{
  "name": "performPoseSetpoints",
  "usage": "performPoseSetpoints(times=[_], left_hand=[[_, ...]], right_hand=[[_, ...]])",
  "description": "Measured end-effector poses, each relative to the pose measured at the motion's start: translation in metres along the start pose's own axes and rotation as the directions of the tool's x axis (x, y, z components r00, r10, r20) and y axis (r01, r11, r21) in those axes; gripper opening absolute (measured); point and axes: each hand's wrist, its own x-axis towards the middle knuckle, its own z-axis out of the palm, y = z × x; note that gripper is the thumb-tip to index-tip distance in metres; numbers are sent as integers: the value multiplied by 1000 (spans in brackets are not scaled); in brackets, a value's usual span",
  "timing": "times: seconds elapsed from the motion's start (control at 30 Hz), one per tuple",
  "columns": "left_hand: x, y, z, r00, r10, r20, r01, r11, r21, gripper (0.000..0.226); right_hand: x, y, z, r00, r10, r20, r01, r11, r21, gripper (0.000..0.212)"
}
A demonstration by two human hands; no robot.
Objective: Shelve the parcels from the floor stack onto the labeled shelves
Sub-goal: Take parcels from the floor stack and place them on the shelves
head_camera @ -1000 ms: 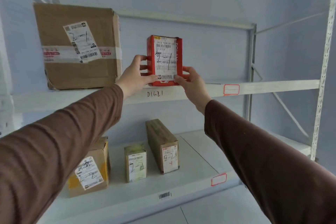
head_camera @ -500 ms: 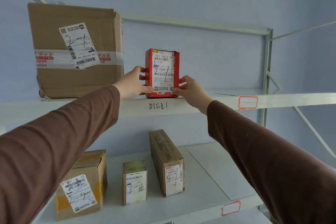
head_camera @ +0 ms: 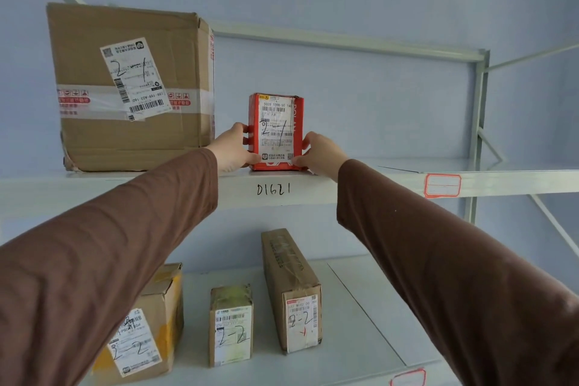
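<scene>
Upright, red parcel (head_camera: 275,131) stands between left hand (head_camera: 232,150) and right hand (head_camera: 319,153).

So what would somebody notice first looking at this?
The small red cardboard parcel marked 2-1, standing upright at the front edge of the upper white metal shelf, held by the left hand and right hand. Left of it sits a large brown cardboard box, also marked 2-1.

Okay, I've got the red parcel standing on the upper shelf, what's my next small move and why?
Probably let go with both hands. The red parcel marked 2-1 stands upright on the upper shelf, beside the big box also marked 2-1, while the left hand and right hand grip its sides.
</scene>
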Motion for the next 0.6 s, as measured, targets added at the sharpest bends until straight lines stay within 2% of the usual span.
performPoseSetpoints(times=[0.13,0.27,0.4,0.6], left_hand=[[8,-5,3,1000,-16,14,16,1000,15,77],[12,-7,5,1000,-24,6,24,999,28,80],[9,-7,6,999,-43,9,43,999,30,87],[4,-4,6,997,-75,-36,77,996,55,103]], right_hand=[[6,0,3,1000,5,5,-5,1000,-17,29],[8,2,7,1000,19,-15,-19,1000,5,30],[7,2,7,998,50,-30,-50,999,18,37],[4,3,7,996,67,-62,-64,997,46,58]])
